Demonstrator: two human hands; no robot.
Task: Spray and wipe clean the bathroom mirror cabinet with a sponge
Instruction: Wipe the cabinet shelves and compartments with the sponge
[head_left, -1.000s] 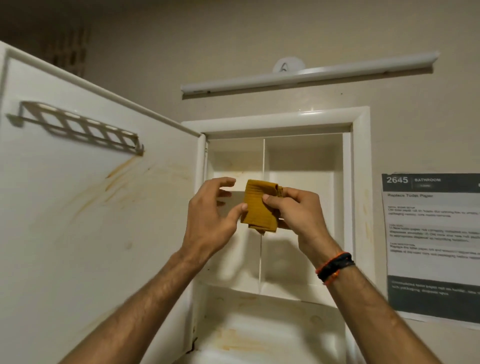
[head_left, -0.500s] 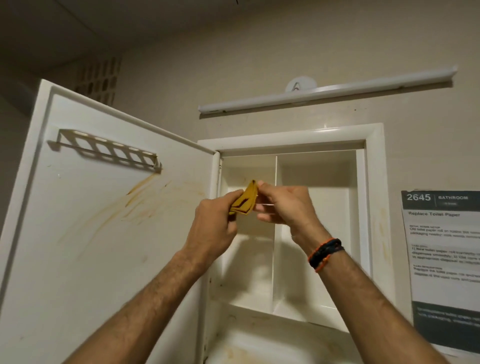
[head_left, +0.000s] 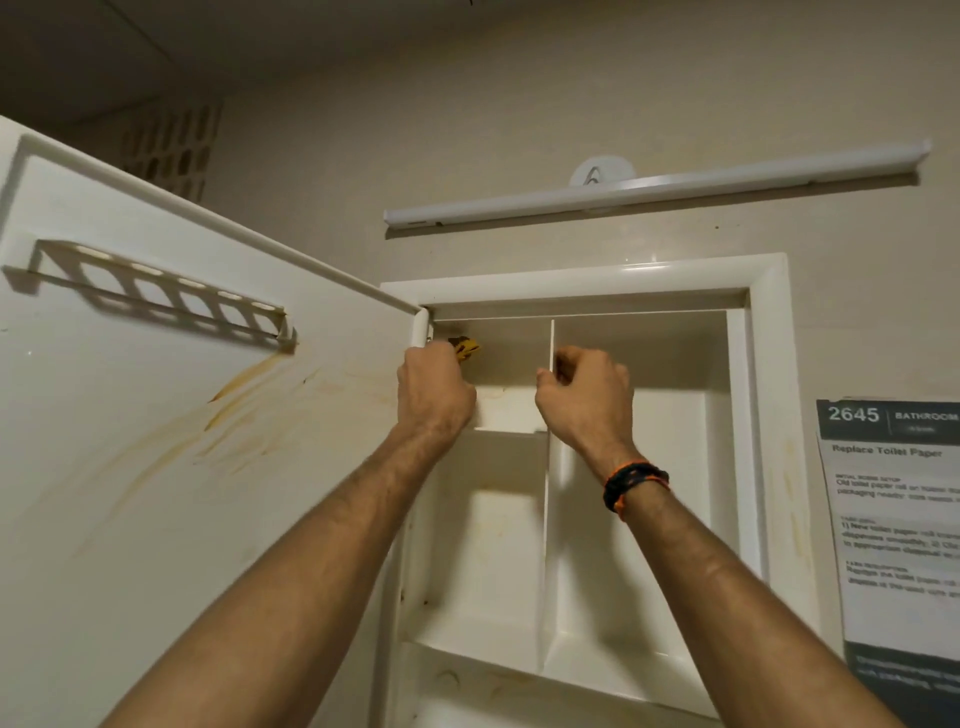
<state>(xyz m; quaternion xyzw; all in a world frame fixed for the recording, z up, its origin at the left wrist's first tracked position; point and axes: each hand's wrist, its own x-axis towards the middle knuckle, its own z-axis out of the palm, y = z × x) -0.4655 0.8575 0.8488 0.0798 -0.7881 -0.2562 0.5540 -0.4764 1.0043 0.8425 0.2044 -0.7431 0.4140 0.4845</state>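
The white wall cabinet (head_left: 769, 415) stands open, its door (head_left: 130, 467) swung out to the left with brown streaks across the inner face. My left hand (head_left: 434, 392) is closed around a yellow sponge cloth (head_left: 466, 347), pressed into the top left corner of the upper left compartment; only a small tip of it shows above my fingers. My right hand (head_left: 587, 400) is curled with fingers closed, resting against the vertical divider (head_left: 548, 519), holding nothing that I can see.
A slotted rack (head_left: 156, 291) is fixed high on the door's inner face. A long white light bar (head_left: 654, 189) hangs above the cabinet. A printed paper notice (head_left: 898, 519) is stuck on the wall at the right. Stains mark the lower shelf (head_left: 483, 680).
The sponge cloth passed from both hands into my left hand alone, which moved up into the top left corner. My right hand let go and shifted to the divider. The view tilted upward.
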